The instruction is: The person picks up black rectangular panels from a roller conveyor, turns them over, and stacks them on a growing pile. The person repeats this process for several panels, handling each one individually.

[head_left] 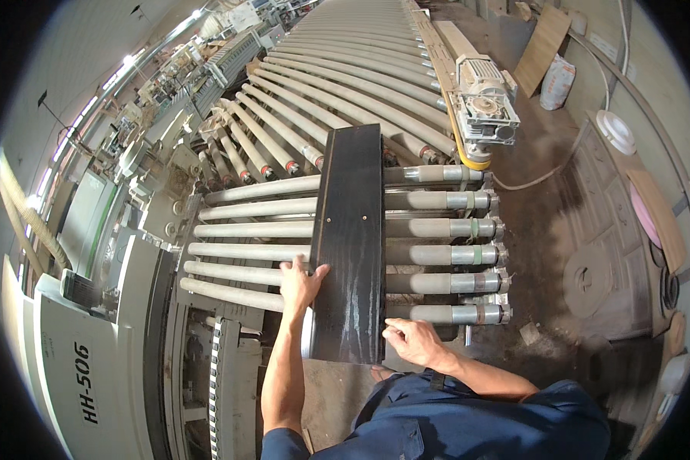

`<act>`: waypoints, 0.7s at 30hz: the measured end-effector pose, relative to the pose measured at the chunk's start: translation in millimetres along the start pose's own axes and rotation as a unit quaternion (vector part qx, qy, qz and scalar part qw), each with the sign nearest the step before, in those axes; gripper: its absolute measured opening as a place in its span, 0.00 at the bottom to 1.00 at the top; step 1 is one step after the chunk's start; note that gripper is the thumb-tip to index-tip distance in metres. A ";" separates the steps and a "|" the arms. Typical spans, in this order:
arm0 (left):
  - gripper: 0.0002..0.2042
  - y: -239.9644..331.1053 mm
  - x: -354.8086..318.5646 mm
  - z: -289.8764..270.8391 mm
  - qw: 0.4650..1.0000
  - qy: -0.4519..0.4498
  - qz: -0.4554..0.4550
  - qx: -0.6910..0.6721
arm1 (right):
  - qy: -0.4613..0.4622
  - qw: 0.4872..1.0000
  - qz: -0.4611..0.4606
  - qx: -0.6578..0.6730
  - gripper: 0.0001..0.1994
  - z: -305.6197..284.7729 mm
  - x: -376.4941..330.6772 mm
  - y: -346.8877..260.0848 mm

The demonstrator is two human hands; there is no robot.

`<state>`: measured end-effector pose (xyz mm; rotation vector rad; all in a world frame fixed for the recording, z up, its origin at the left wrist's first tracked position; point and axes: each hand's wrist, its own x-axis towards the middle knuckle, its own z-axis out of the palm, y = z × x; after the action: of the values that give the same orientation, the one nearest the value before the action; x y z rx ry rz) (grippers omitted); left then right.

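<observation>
The dark wood panel (350, 238) lay lengthwise across the conveyor rollers (245, 253); left hand (299, 282) pressed flat, open, right hand (412, 341) pinched its near edge; best kept square, pushed evenly

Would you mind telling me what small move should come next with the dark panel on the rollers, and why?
Probably lift the dark wood panel slightly off the conveyor rollers. The left hand already rests on its left edge, the right hand grips its near right corner, and its near end overhangs the last roller.
</observation>
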<state>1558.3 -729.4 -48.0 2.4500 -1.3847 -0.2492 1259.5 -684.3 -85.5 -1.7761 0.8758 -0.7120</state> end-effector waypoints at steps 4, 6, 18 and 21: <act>0.40 -28.2 -37.6 3.5 0.989 0.103 0.024 -0.107 | -0.027 0.999 0.016 -0.028 0.19 -33.0 15.7 0.1; 0.41 -36.4 -80.3 6.5 0.971 0.132 -0.031 -0.197 | -0.038 0.998 0.040 -0.021 0.19 -43.0 17.6 13.1; 0.31 -24.5 -219.5 92.5 0.516 0.060 -0.328 -0.790 | -0.070 0.995 0.074 0.017 0.17 -64.6 59.3 61.8; 0.31 -6.3 -198.1 98.6 0.506 0.140 -0.238 -0.817 | -0.073 0.996 0.049 0.030 0.17 -62.1 85.7 52.6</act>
<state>1431.3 -575.0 -143.1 0.9180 0.1106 -0.7592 1246.5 -799.6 -107.8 -1.6967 0.8287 -0.5331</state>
